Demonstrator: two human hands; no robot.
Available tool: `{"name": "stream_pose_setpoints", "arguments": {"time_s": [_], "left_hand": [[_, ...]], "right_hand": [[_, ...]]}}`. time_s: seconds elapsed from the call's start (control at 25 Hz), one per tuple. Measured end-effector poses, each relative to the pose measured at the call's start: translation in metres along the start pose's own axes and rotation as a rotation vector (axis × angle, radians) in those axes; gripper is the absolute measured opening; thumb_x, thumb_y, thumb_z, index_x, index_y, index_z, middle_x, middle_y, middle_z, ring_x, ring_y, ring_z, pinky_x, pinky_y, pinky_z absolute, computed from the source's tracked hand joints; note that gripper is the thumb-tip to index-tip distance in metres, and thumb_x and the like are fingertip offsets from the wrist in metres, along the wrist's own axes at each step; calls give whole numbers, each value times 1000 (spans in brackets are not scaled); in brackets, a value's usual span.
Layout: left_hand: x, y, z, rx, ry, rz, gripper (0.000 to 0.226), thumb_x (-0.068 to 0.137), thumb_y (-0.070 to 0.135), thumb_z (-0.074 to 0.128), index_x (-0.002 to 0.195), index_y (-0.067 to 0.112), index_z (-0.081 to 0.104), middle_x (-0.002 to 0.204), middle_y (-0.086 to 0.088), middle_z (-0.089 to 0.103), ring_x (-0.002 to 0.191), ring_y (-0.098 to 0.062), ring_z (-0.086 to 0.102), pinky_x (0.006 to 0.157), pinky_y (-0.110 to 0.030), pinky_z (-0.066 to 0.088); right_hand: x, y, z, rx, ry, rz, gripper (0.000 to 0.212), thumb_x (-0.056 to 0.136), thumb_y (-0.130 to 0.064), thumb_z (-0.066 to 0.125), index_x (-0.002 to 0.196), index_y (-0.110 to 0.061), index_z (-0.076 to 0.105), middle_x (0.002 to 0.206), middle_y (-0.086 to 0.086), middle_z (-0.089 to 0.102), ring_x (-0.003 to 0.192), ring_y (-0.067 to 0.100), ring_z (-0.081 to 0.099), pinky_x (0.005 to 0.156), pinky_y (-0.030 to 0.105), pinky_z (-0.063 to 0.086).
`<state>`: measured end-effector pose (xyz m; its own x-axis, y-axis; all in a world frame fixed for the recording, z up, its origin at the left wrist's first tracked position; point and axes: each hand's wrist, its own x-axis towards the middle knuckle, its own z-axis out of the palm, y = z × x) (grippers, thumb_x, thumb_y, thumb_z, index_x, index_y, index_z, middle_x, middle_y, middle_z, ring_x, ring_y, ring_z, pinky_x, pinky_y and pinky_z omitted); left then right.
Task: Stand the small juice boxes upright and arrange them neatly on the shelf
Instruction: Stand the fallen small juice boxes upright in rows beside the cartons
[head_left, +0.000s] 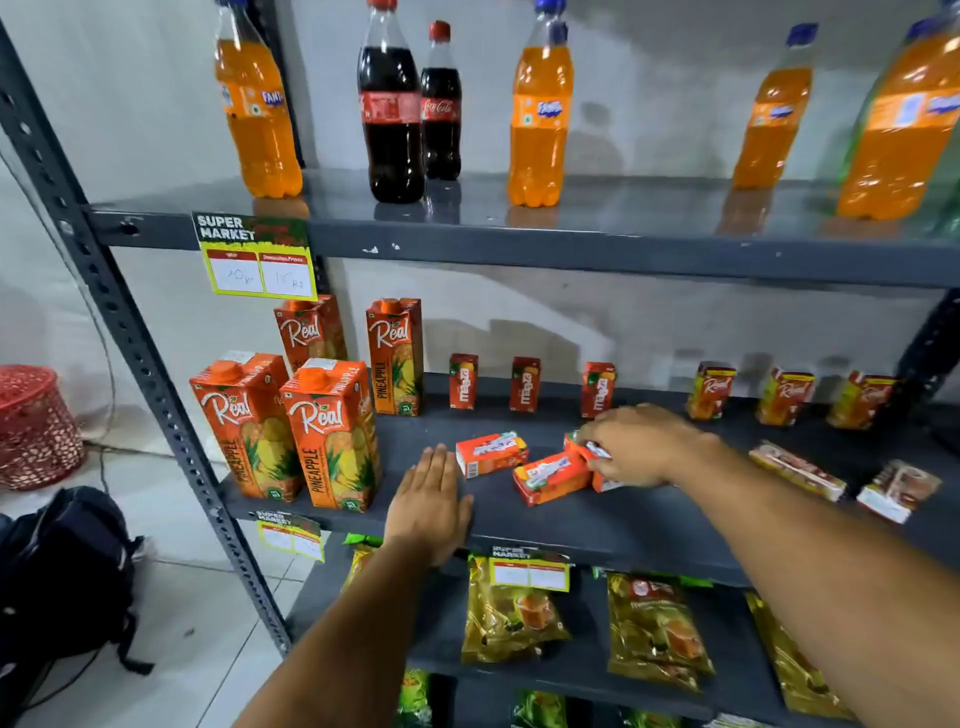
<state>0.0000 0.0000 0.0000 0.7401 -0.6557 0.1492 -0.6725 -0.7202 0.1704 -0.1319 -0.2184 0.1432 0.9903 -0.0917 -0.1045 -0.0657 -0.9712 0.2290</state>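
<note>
You have one view only, a wide-angle camera worn on your head. It faces forward and slightly down at the dark grey metal shelf rack (519, 249), close enough that both your forearms reach in from the bottom edge. The lens bends the grey perforated upright post (119, 332) at left.

Right hand (631, 447) covers most of third fallen juice box (584, 451); grip on it unclear, fingertips hidden behind box. Two more fallen boxes (797, 470) right of hand: motion-blurred, print unreadable. Price tag (260, 273) above hand, far left: handwriting too small to read. Bottle (901, 124) at top right cut by frame edge. Packets (654, 631) below hand: labels blurred.
</note>
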Motion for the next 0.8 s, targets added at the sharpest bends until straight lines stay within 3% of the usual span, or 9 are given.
{"name": "stream_pose_setpoints", "arguments": {"time_s": [0.12, 0.28, 0.48, 0.72, 0.8], "left_hand": [[22, -28, 18, 3, -146, -50, 73, 97, 50, 23, 149, 2, 6, 161, -17, 4, 147, -29, 3, 118, -40, 9], [32, -51, 35, 9, -133, 7, 79, 94, 54, 21, 149, 1, 4, 160, -19, 2, 147, -32, 1, 119, -42, 2], [36, -54, 34, 15, -167, 50, 83, 90, 56, 21, 149, 2, -1, 160, -17, -4, 147, -30, -4, 119, -45, 2], [37, -67, 35, 11, -144, 132, 96, 79, 68, 6, 150, 4, 1, 161, -13, -2, 147, -26, -5, 118, -39, -3], [38, -67, 36, 17, -116, 125, 97, 77, 68, 5, 150, 3, 3, 161, -14, 0, 147, -27, -2, 118, -40, 0]], "right_hand": [[55, -20, 6, 124, -101, 47, 34, 89, -38, 56, 122, -27, 56, 126, 2, 61, 110, 26, 58, 85, 41, 50], [123, -43, 20, 268, -61, 120, 40, 87, -25, 60, 127, -24, 56, 134, 5, 58, 118, 27, 56, 95, 45, 48], [166, -50, 54, 175, -270, 170, 58, 84, -22, 66, 138, -24, 47, 141, 6, 53, 127, 28, 50, 106, 46, 41], [175, -39, 42, 211, -291, 118, 58, 71, -22, 75, 126, -26, 57, 128, 2, 58, 110, 24, 57, 94, 40, 49], [181, -34, 25, 228, -230, 61, 62, 69, -17, 78, 127, -22, 57, 125, 2, 55, 113, 24, 55, 97, 40, 47]]}}
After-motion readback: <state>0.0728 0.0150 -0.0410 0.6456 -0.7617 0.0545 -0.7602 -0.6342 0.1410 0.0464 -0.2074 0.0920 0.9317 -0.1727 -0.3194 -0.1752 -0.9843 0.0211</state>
